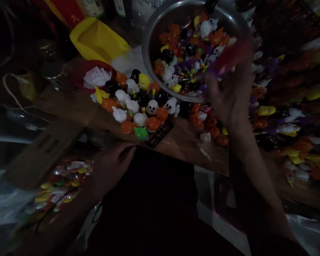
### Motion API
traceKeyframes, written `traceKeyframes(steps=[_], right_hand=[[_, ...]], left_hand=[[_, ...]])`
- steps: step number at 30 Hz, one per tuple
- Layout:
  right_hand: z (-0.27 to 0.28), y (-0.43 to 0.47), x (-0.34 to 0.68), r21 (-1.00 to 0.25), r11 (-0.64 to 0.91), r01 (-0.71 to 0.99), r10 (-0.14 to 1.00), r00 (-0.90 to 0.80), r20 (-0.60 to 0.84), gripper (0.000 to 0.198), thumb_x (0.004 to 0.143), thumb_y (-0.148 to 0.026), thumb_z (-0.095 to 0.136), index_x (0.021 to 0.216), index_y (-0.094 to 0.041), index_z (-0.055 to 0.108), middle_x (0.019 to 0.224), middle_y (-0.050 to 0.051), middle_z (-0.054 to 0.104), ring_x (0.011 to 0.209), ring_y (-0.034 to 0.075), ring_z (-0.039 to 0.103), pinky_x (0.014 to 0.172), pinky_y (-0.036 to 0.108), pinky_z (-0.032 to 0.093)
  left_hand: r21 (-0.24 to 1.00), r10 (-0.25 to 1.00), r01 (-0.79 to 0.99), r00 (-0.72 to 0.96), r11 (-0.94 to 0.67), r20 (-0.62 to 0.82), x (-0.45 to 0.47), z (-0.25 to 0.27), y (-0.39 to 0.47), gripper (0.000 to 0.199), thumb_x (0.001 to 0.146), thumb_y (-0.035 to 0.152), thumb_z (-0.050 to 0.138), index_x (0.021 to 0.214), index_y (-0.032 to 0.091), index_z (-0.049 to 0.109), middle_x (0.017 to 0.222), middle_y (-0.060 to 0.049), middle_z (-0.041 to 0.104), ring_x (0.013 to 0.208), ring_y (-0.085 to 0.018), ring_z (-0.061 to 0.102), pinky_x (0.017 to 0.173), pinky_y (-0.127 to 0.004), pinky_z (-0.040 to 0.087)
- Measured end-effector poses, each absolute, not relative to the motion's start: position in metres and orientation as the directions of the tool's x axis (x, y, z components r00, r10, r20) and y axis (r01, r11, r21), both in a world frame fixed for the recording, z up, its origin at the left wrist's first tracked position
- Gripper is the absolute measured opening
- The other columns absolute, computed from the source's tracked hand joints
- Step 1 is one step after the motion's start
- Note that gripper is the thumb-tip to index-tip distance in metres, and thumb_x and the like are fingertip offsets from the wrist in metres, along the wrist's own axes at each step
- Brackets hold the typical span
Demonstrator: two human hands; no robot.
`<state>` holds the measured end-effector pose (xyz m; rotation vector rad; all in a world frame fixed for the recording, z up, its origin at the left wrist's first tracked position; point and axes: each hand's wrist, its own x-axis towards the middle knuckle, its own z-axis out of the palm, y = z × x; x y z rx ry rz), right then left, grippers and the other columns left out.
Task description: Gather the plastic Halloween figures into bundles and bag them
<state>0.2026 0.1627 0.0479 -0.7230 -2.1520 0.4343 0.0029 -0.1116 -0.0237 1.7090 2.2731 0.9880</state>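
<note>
My right hand (226,96) is over the right rim of a metal bowl (146,46). Its fingers are smeared by motion, and a red and purple blur (234,55) lies at them; whether it is held I cannot tell. The bowl is full of small figures in orange, white, black and purple. My left hand (116,160) is low at the table's front edge, its fingers pressed together; what they hold, if anything, is hidden. Just beyond it, a black slotted rack (161,134) partly lies under ghost and pumpkin toy figures (152,107), beside a green figure (141,133).
A yellow scoop (98,39) lies behind a red dish (76,75) of white paper slips (97,77). More figures (266,111) are heaped at right. A wooden board (45,153) juts out at left above a bag of colourful pieces (60,181).
</note>
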Motion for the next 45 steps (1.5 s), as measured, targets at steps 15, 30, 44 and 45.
traceKeyframes(steps=[15,30,44,45], right_hand=[[-0.075,0.006,0.189,-0.830,0.434,0.351,0.815,-0.545,0.196,0.029,0.094,-0.045,0.057,0.106,-0.021,0.064,0.092,0.008,0.073,0.079,0.021,0.070,0.073,0.035,0.059],[-0.098,-0.003,0.169,-0.963,0.132,0.235,0.878,-0.478,0.003,0.031,0.089,-0.050,0.064,0.097,-0.021,0.070,0.091,0.004,0.074,0.085,0.020,0.070,0.083,0.034,0.059],[-0.097,-0.018,0.185,-0.687,0.592,0.421,0.755,-0.588,0.291,0.025,0.095,-0.038,0.055,0.113,-0.024,0.065,0.104,0.011,0.072,0.094,0.025,0.069,0.085,0.039,0.060],[-0.092,-0.015,0.187,-0.705,0.594,0.388,0.737,-0.614,0.283,0.025,0.096,-0.038,0.055,0.113,-0.024,0.065,0.106,0.010,0.072,0.097,0.024,0.070,0.087,0.037,0.059]], left_hand=[[0.558,0.927,0.809,-0.333,0.186,0.172,0.044,-0.084,-0.074,0.023,0.089,0.018,0.067,0.110,0.019,0.075,0.105,-0.009,0.078,0.096,-0.024,0.074,0.082,-0.031,0.057],[0.664,0.896,0.724,-0.403,0.188,0.186,0.030,-0.096,-0.086,0.020,0.089,0.019,0.067,0.108,0.022,0.074,0.096,-0.002,0.075,0.086,-0.016,0.069,0.082,-0.026,0.054],[0.335,0.927,0.938,-0.043,-0.091,0.372,0.025,-0.114,-0.091,0.033,0.087,0.007,0.047,0.089,0.024,0.076,0.089,-0.007,0.076,0.074,-0.024,0.071,0.065,-0.031,0.053],[0.321,0.936,0.942,-0.026,-0.095,0.352,0.023,-0.117,-0.092,0.038,0.085,0.004,0.045,0.085,0.025,0.077,0.086,-0.007,0.076,0.073,-0.024,0.070,0.064,-0.032,0.053]])
